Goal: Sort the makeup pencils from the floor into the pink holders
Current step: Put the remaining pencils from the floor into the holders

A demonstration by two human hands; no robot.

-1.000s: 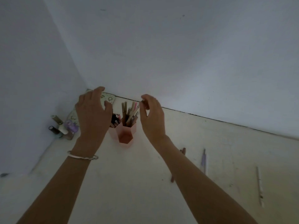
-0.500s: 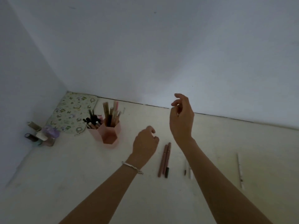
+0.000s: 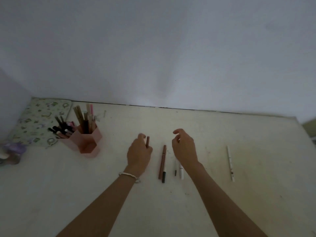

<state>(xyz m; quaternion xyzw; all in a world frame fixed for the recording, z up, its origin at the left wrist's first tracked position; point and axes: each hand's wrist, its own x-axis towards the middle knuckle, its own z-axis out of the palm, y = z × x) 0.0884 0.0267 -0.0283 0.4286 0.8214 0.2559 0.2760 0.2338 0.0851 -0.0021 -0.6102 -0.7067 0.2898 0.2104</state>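
Note:
Two pink hexagonal holders stand at the left: the front holder [image 3: 90, 141] is full of tan and pink pencils, and the holder behind it [image 3: 67, 143] has dark ones. My left hand [image 3: 139, 152] is shut on a brown pencil [image 3: 147, 141] just above the floor. Right of it two brown pencils [image 3: 162, 161] lie side by side. My right hand [image 3: 184, 147] hovers with fingers apart over a thin black-tipped pencil [image 3: 175, 168] and a white pencil [image 3: 181, 171]. Another white pencil [image 3: 230, 163] lies alone further right.
A floral pouch [image 3: 41, 120] lies in the left corner behind the holders. Small bottles, one purple [image 3: 12, 150], stand at the far left edge. The pale wall [image 3: 171, 65] meets the floor just beyond the pencils.
Both hands came away from the holders and moved right and down to the loose pencils. My left hand has closed on a brown pencil. The view swung right.

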